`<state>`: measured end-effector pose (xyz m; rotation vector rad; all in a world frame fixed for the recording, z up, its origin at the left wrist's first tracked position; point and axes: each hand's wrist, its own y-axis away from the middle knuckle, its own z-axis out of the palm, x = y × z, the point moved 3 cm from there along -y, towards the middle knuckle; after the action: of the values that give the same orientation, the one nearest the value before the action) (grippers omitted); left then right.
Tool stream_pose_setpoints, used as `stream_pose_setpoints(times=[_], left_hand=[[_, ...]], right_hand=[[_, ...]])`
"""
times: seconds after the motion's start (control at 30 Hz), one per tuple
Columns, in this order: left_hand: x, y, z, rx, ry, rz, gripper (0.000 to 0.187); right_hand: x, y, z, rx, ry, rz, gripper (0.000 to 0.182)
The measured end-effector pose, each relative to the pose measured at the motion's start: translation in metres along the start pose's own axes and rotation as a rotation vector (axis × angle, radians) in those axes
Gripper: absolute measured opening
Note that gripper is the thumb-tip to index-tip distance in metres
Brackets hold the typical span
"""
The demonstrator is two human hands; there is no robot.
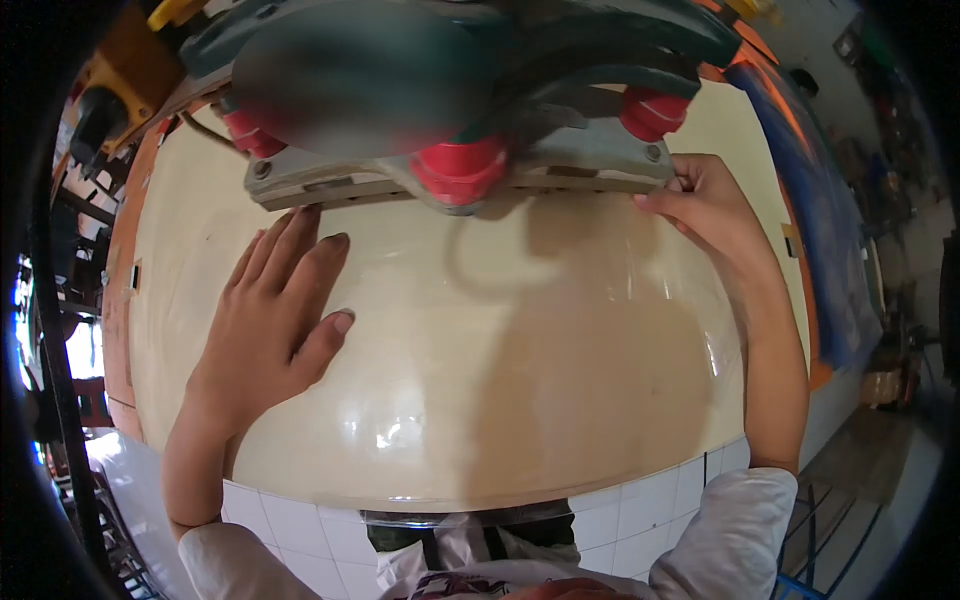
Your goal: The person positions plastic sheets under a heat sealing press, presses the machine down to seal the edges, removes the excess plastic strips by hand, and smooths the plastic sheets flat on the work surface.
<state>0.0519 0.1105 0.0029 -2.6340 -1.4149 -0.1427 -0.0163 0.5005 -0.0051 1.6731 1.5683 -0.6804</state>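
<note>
Nearest are the person's soft white sleeves (728, 525), with square, smooth white tiles (638, 512) below. Next comes a wide cream table top (570, 390), flat and shiny, with little wrinkles that catch the light. The left hand (262, 320) is spread out flat on it, holding nothing, its longest fingers reaching the metal plate (590, 160). The right hand (705, 200) has bent fingers at the plate's right end; I cannot tell if it is pinching it. The plate is hard and gray with a long, straight edge, and sits past the middle of the table. Fat, round red knobs (458, 168) join it to a curvy dark green frame (625, 68).
</note>
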Motion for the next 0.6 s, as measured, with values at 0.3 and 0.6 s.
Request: stream_pose_setpoints(times=[0.3, 0.6], left_hand=[[0.004, -0.0028, 0.0035, 0.043, -0.021, 0.0, 0.053], [0.0029, -0.0037, 0.0055, 0.019, -0.028, -0.012, 0.055]], right_hand=[[0.0018, 0.0004, -0.0003, 0.034, 0.019, -0.045, 0.023], [0.0026, 0.0005, -0.0011, 0.038, -0.03, -0.049, 0.02]])
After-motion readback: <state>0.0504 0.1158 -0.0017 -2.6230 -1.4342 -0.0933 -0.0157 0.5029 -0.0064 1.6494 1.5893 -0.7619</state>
